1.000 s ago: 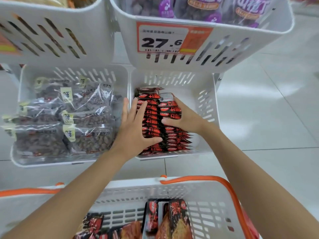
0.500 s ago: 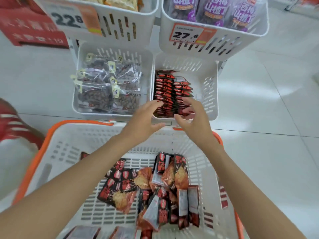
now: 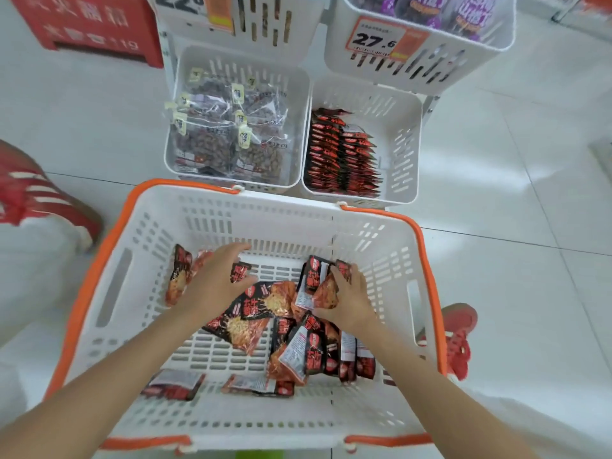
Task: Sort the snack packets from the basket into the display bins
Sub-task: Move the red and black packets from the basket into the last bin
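Both hands are down inside the white, orange-rimmed basket, which sits on the tiled floor in front of the bins. The left hand has fingers and thumb curled round a small packet, red and black, near the basket's far wall; slight blur there. The right hand grips a bunch of packets from the right, fingers curled over the top and the bunch tilted up. Loose packets of the same red-black kind lie scattered across the basket bottom between and below the hands, a few flat near the front wall. Just beyond the basket, the lower right bin holds stacked packets in two neat rows against its left side. The lower left bin beside it is filled with clear bags of brown snacks. Above, the upper right bin carries a price tag reading 27.6 and has purple packs inside. The upper left bin is partly cut off. There is a red box at top left and a red shoe to the right of the basket.
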### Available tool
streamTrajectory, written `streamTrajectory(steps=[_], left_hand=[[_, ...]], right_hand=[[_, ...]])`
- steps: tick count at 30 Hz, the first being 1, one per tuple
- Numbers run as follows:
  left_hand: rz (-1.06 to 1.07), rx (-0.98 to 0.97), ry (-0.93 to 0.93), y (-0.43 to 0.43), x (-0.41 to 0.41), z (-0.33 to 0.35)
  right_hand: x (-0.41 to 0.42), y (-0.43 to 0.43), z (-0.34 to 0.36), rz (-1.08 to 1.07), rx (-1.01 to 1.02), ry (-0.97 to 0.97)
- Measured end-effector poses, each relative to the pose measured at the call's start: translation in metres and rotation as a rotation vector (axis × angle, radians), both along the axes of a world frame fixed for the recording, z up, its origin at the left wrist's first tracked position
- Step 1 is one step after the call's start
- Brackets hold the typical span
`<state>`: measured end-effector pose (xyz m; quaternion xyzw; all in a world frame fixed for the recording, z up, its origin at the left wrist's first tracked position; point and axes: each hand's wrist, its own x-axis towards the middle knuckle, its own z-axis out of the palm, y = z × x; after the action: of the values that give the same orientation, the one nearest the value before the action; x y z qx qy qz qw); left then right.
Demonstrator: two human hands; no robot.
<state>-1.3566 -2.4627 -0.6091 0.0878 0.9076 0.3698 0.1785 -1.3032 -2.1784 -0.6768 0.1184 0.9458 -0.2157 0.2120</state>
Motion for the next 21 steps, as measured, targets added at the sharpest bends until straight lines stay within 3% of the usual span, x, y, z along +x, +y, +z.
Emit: streamTrajectory(steps=[3,8,13,16,18,20,21], left_hand=[[-0.010,0.015,-0.051,0.007,0.005,-0.002],[-0.006,0.060,-0.171,0.021,0.015,-0.012],[0.030,0.131,-0.266,0.039,0.020,-0.014],[0.126,0.203,-0.339,0.048,0.018,-0.010],[0.247,0.404,-0.594,0.053,0.015,-0.001],[0.311,0.667,-0.923,0.055,0.012,0.006],[0.334,0.741,-1.002,0.054,0.011,0.007]], right_hand=[[0.004,0.008,-0.017,0.044,-0.023,-0.065],[-0.005,0.000,-0.019,0.208,0.256,0.144],[-0.004,-0.006,-0.023,0.256,0.236,0.018],[-0.008,-0.010,-0.007,0.175,0.194,0.203],[-0.012,-0.029,0.015,0.234,0.116,0.296],[-0.010,-0.059,0.039,0.381,-0.146,0.338],[-0.006,-0.073,0.045,0.456,-0.283,0.341]])
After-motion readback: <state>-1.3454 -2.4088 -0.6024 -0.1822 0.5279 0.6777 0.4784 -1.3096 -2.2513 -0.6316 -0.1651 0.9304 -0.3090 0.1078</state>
